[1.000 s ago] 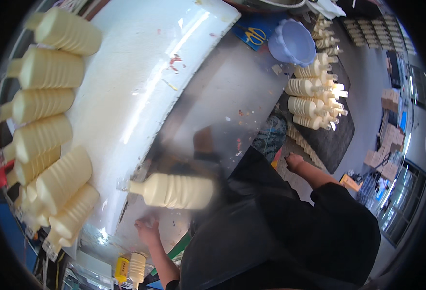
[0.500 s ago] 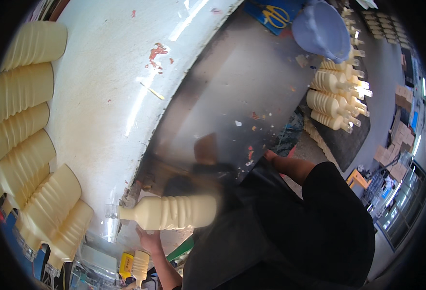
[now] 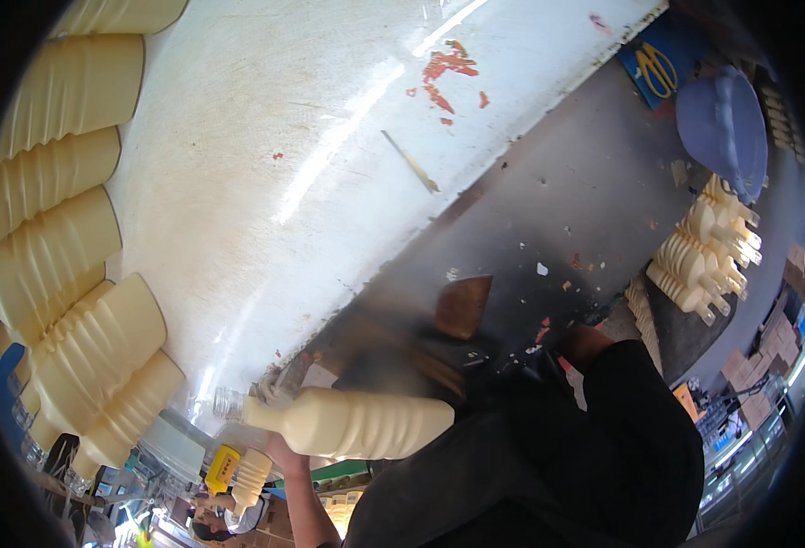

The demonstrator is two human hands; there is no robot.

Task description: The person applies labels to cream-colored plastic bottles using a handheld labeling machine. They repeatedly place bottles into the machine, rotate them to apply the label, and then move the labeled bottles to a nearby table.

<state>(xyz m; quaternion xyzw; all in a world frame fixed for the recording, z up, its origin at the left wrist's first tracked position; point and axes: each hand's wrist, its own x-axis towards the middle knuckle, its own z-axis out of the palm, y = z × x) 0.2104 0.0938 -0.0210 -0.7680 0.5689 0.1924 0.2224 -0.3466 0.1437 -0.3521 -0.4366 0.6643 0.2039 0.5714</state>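
A cream-coloured ribbed bottle (image 3: pixel 366 426) with a clear threaded neck lies nearly level before me, its neck pointing left. My left hand (image 3: pixel 285 453) is closed around it near the shoulder; the bottle hides part of the hand, and greyish fingertips, perhaps gloved, show on its far side. My right hand (image 3: pixel 583 345) is by the near edge of the dark metal worktop (image 3: pixel 548 219), beyond my black sleeve. Its fingers are hidden. Between the hands, a brown wedge-shaped piece (image 3: pixel 463 307) rests near some dark, blurred items.
Several similar bottles (image 3: pixel 73 219) line the left side of the white table (image 3: pixel 238 119), where red scraps (image 3: pixel 448 73) and a thin strip (image 3: pixel 410 162) lie. Yellow-handled scissors (image 3: pixel 655 71), a blue-grey basin (image 3: pixel 722 128) and more bottles (image 3: pixel 694 260) are at right. Another person (image 3: pixel 242 519) appears lower left.
My view has turned, so the table and basin appear farther right. The held bottle now tilts, its base lower in the picture than before; my left hand keeps hold of it.
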